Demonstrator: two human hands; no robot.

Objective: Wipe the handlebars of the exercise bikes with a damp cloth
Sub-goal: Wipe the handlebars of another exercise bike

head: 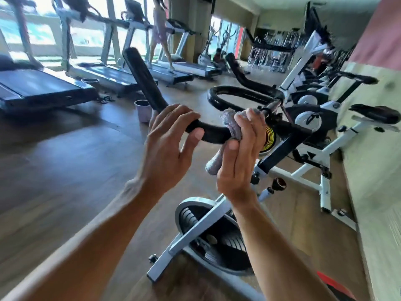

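A black handlebar (147, 83) of the nearest exercise bike (195, 231) curves across the middle of the view. My left hand (167, 146) curls round the bar at its bend, thumb underneath. Just to the right, my right hand (240, 153) grips a grey cloth (231, 124) wrapped round the same bar, with a tail of cloth hanging down below the palm. The bar's inner loop (243, 92) lies behind the cloth.
More white exercise bikes (314, 127) line the wall at the right. Treadmills (43, 88) stand along the windows at the left, with a person walking on one (160, 33). Two small buckets (142, 110) sit on the wooden floor.
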